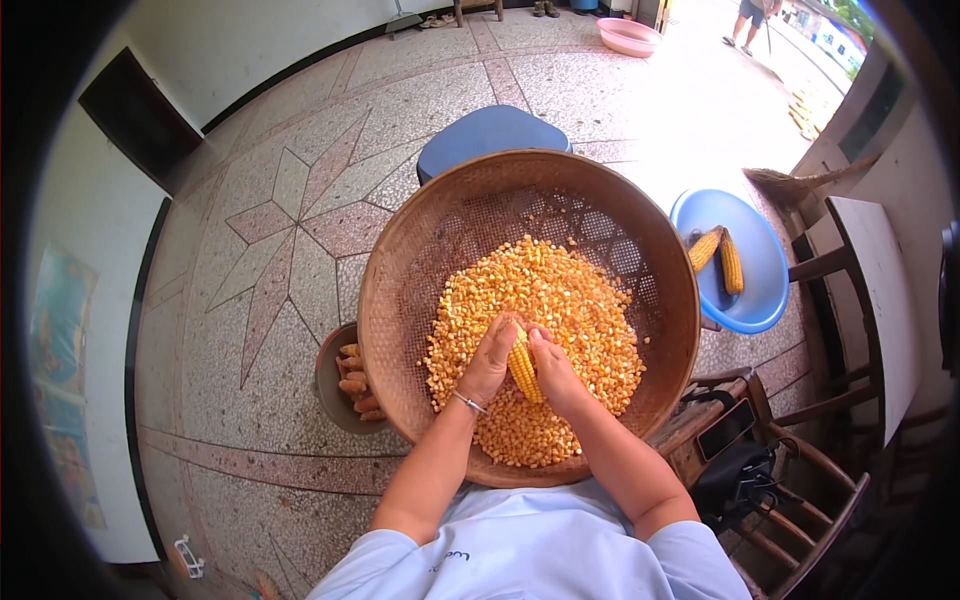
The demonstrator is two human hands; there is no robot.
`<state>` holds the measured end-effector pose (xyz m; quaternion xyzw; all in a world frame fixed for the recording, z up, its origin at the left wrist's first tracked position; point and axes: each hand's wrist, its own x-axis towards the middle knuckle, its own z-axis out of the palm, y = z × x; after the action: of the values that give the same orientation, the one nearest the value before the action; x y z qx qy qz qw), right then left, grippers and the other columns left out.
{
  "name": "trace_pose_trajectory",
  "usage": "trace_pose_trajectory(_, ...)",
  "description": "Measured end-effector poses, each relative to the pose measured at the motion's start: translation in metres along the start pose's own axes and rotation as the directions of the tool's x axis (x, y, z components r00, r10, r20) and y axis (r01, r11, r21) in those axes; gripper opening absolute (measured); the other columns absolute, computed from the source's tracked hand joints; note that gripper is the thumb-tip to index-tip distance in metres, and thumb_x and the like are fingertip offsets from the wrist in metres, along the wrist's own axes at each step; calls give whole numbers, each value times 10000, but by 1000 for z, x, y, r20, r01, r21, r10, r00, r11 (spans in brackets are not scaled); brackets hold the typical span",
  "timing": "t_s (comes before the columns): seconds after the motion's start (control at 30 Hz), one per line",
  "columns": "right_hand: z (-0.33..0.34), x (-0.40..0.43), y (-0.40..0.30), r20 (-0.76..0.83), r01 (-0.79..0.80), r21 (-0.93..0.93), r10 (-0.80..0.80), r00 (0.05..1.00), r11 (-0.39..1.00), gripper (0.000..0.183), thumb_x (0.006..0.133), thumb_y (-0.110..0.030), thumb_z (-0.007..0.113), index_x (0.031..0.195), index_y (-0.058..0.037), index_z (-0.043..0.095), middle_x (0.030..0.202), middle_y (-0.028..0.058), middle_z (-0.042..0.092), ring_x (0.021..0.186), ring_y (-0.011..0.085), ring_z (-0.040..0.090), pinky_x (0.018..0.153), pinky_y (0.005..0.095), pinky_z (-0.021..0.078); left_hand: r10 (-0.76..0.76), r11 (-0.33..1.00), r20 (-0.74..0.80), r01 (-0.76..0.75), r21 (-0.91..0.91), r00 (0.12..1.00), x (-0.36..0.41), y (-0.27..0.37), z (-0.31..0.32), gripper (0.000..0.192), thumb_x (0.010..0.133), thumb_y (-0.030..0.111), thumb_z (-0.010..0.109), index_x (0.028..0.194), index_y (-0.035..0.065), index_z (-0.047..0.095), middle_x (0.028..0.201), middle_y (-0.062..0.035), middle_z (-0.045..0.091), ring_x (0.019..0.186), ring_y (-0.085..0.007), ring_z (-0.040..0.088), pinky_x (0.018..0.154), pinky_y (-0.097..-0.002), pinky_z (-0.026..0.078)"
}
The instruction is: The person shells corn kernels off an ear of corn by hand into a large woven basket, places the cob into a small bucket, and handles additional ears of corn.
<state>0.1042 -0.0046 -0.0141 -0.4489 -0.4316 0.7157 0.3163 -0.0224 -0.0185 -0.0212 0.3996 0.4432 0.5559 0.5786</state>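
Observation:
A round woven bamboo tray (pixel 405 300) with a high rim lies before me, a wide heap of loose yellow corn kernels (pixel 540 277) on its mesh. Above the heap, near its middle, I hold a corn cob (pixel 523 367) between both hands; the side that shows is covered in kernels. My left hand (pixel 489 360), with a bangle at the wrist, grips the cob from the left. From the right, my right hand (pixel 553 367) closes on it, thumb near the upper end. The hands hide part of the cob.
A blue basin (pixel 772 292) with two corn cobs (pixel 731 266) stands right of the tray. At the left is a bucket (pixel 330 394) holding several cobs. A blue stool (pixel 491 135) shows beyond the tray; a wooden chair (pixel 817 465) with a phone (pixel 726 429) and black bag is lower right.

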Motion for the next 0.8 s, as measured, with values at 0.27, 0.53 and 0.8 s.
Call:
trace_pose_trajectory(0.27,-4,-5,-7,214,-64,217,16,977,974,462,950,-427,388,1110,-14,518,967,53,573,890,119,534,781,264,440,-143,968,50,150,-201,989,0,16,9,420,904,504,444,1009,97,457,1011,-74,572,914,-178,581,798,-326,499)
trace_pose_trajectory(0.53,6,-3,-1,-29,133,77,-131,991,988,356,968,-322,400,1042,-4,541,935,34,545,884,94,495,795,270,414,-1,999,0,1,-41,1000,3,-6,-1,390,934,484,380,987,104,445,1008,-92,582,915,-173,574,808,-310,488)
trace_pose_trajectory(0.8,-1,-4,-6,110,-88,244,62,992,966,338,967,-328,398,988,-29,553,877,37,558,711,92,527,597,233,446,66,977,17,-68,203,998,1,14,9,493,934,535,302,1038,89,485,1051,-59,580,956,-166,552,903,-335,415)
